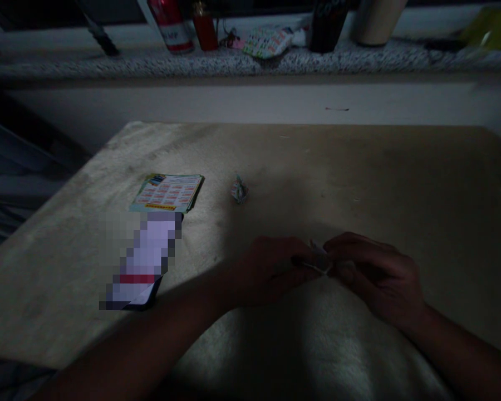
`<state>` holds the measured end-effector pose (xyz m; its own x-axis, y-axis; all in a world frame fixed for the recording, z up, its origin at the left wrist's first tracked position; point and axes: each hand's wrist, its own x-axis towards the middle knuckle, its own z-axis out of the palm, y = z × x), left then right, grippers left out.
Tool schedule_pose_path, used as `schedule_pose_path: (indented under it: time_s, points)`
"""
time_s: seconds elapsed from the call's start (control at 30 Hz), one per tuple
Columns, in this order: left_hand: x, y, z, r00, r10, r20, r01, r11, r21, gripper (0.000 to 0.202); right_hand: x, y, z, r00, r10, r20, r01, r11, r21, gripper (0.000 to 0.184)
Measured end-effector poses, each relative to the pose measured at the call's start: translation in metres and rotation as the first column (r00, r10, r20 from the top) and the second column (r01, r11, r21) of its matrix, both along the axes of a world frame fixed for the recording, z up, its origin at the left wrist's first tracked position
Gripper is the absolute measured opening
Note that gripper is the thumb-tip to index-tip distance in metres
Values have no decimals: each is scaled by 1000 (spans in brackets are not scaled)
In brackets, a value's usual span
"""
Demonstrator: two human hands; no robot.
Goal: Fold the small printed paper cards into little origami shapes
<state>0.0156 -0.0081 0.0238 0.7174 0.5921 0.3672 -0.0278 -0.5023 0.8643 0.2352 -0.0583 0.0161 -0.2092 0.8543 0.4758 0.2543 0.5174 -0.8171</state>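
Observation:
Over the right half of the table, my left hand and my right hand meet at the fingertips. Between them is a small piece of paper, pale and apparently folded. Both hands pinch it, the left from one side and the right from the other. Dim light and the fingers hide most of its shape. Farther back on the table sits a small crumpled or folded printed paper piece. To its left lies a stack of printed cards with a calendar-like grid on top.
A phone with a lit, pixelated screen lies on the table in front of the cards. On the speckled windowsill stand a red can, a small red bottle, a patterned packet, a black container and a beige cylinder.

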Motion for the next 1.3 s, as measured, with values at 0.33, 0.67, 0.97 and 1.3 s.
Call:
schedule_pose_path:
  time_s: [0.33, 0.67, 0.97, 1.3]
  points:
    - [0, 2, 1, 998, -52, -32, 55, 990, 128, 13, 4, 1, 5, 993, 65, 103, -73, 995, 66, 30]
    - [-2, 3, -4, 997, 63, 54, -74, 965, 251, 15, 3, -1, 9, 994, 19, 103, -24, 998, 54, 22]
    - [11, -13, -4, 928, 295, 225, -314, 948, 51, 12, -1, -2, 5, 996, -78, -37, 76, 996, -51, 18]
    - [15, -19, -7, 908, 358, 218, -355, 933, -54, 10, -2, -1, 8, 997, -48, -64, 42, 994, -97, 15]
